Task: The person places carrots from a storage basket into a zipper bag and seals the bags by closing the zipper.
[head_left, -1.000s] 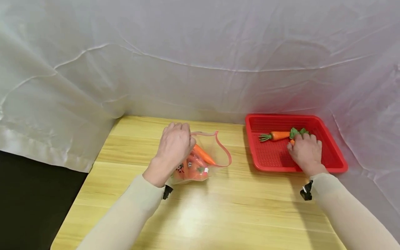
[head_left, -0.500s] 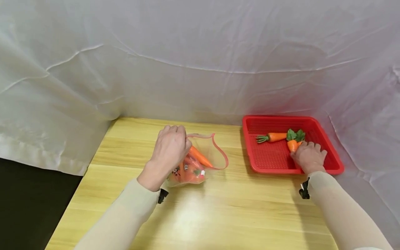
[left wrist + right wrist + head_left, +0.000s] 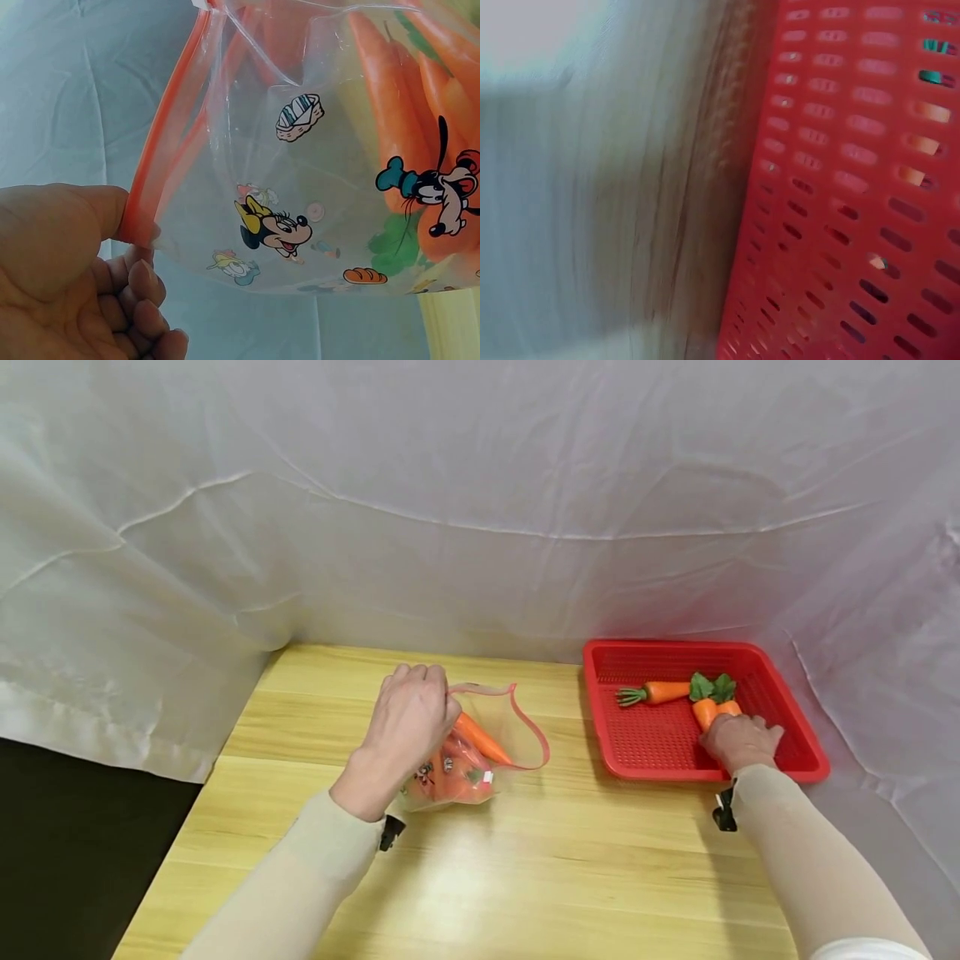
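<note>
My left hand [image 3: 411, 714] pinches the red zip edge of a clear zip bag [image 3: 172, 120] at one corner, thumb against the strip in the left wrist view. Cartoon prints cover the bag's side, and several carrots [image 3: 382, 112] lie inside it. Over in the red basket [image 3: 637, 774], my right hand [image 3: 742, 742] lies over the lower ends of two leafy-topped carrots [image 3: 705, 714]. Its fingertips are hidden, so I cannot tell whether they grip a carrot. Another carrot [image 3: 666, 692], with green stems, lies left of those leaves.
Both the bag and the basket stand on a wooden table [image 3: 570, 860]. Pale cloth [image 3: 465, 527] hangs behind the table and along its sides. In the right wrist view, the slotted basket wall [image 3: 840, 247] blocks sight of the right hand.
My right hand has drawn back toward the basket's near side, uncovering the leaves and upper parts of two carrots. My left hand still holds the bag's edge.
</note>
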`<state>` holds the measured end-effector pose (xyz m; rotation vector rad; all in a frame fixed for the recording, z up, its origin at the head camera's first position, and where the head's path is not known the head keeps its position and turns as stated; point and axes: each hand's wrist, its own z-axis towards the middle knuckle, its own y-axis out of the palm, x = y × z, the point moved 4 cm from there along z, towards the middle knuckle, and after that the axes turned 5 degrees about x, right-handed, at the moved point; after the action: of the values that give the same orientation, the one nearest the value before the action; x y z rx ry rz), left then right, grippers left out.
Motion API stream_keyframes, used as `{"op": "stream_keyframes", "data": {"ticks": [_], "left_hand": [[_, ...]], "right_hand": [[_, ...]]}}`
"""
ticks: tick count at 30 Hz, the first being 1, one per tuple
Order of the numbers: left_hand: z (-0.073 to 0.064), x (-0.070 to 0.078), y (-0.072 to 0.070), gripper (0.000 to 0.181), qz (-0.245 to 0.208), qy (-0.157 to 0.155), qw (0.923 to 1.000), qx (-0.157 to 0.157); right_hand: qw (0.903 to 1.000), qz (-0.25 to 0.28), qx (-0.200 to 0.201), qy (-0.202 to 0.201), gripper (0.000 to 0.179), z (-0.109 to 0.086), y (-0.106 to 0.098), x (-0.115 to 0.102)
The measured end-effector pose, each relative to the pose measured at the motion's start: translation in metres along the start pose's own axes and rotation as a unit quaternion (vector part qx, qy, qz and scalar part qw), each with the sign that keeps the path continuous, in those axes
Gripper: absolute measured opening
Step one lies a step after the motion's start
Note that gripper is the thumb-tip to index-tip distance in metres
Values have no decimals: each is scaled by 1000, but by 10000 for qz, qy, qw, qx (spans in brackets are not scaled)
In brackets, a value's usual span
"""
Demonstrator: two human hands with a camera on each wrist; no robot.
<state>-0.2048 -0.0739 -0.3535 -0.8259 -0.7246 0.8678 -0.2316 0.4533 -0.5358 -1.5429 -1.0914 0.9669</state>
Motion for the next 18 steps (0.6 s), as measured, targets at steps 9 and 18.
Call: {"op": "stream_keyframes", "data": {"ticks": [9, 18], "left_hand": [[-1, -2, 1, 20, -68, -65, 9998, -155], [0, -2, 0, 23, -174, 30, 9998, -103]], "right_hand": [[9973, 228, 322, 621, 72, -9, -15, -2], [9891, 294, 1426, 215, 55, -18, -19, -4]]}}
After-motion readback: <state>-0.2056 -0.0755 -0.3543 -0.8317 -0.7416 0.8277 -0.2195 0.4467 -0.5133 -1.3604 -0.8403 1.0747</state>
